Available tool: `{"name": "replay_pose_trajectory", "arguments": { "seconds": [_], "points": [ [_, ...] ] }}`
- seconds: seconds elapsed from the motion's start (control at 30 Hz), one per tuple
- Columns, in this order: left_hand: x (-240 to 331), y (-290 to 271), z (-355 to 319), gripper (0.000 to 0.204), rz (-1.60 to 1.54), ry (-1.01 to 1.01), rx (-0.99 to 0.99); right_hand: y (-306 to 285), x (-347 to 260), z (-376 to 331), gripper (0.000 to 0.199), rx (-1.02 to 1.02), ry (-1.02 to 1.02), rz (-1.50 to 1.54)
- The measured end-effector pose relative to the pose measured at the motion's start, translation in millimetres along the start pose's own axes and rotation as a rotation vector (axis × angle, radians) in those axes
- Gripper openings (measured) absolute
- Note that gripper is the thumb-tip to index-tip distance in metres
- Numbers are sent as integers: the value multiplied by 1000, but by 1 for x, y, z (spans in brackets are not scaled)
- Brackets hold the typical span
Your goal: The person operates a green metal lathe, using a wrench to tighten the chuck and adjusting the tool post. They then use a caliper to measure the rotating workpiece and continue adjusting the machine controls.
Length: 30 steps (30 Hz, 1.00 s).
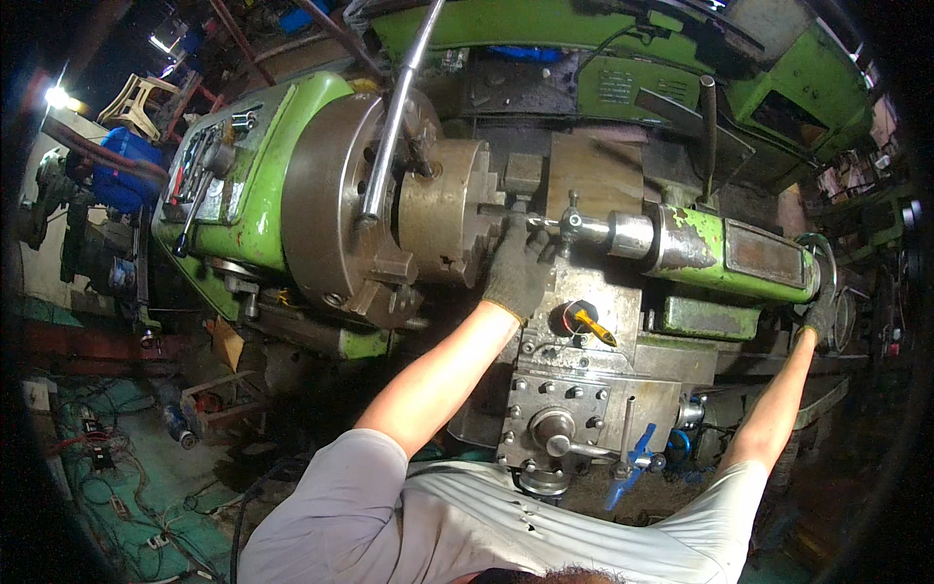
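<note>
My left hand (pixel 519 265), in a dark glove, reaches between the chuck (pixel 443 204) of a lathe and the tailstock (pixel 686 241). Its fingers curl at the tip of a steel piece held in the tailstock's shiny quill (pixel 632 235); what they grip is hidden by the glove. A small T-shaped handle (pixel 572 216) stands up beside the fingers. Far to the right, my gloved right hand (pixel 819 317) is closed on the rim of the tailstock handwheel (pixel 829 277). Behind the chuck sits a large round steel plate (pixel 316 195).
A long steel bar (pixel 401 117) slants up across the chuck. A yellow-and-black tool (pixel 592 326) lies on the carriage, beyond the square tool post (pixel 530 394). Blue cloth or tape (pixel 634 465) hangs by a lever. Cables (pixel 141 487) trail over the green floor at left.
</note>
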<state>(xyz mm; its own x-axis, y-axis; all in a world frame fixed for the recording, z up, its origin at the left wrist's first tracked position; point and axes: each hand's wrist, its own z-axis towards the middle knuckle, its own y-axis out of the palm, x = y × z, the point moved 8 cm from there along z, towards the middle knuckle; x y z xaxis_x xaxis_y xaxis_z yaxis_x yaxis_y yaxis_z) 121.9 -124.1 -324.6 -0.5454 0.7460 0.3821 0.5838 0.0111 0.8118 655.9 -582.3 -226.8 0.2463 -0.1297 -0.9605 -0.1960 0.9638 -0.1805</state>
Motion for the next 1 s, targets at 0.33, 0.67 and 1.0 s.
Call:
{"name": "replay_pose_trajectory", "arguments": {
  "seconds": [0.33, 0.67, 1.0],
  "points": [
    [1, 3, -13, 38, 67, -39, -21, -17, 17, 2, 55, 93, 79, -47],
    [-5, 6, -13, 41, 28, -38, 39, -17, 20, 2, 61, 92, 60, 74],
    [53, 36, -87, 54, 794, -107, -114, -6, 23, -12, 60, 0, 82, 22]
  ]
}}
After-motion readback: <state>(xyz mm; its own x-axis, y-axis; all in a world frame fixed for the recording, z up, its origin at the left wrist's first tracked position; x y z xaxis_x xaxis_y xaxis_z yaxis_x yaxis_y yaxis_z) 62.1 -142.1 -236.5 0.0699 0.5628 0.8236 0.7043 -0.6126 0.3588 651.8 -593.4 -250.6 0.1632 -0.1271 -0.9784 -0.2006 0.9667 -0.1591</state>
